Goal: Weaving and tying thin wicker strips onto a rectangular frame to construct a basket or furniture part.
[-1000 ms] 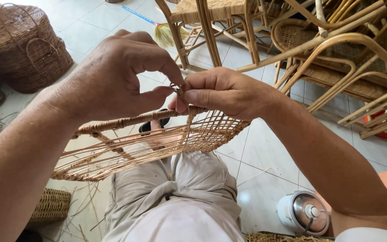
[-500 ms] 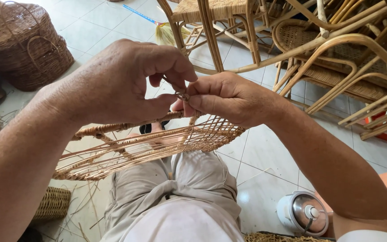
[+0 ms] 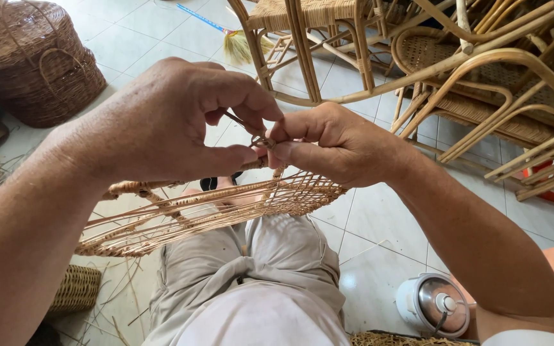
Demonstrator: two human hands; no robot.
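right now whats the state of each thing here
left hand: pinching the cane strand
right hand: pinching the same strand
woven panel: held over the lap, unfinished, loose ends
dark basket: on the floor
rattan chairs: stacked, tilted
metal pot: lid on

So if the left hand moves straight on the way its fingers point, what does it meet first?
Most likely the right hand: the left hand points right at it, both pinching one cane strand, fingertips nearly touching.

I see no packages, labels, signs or screens anywhere around me, from twelve o'clock right round to six.
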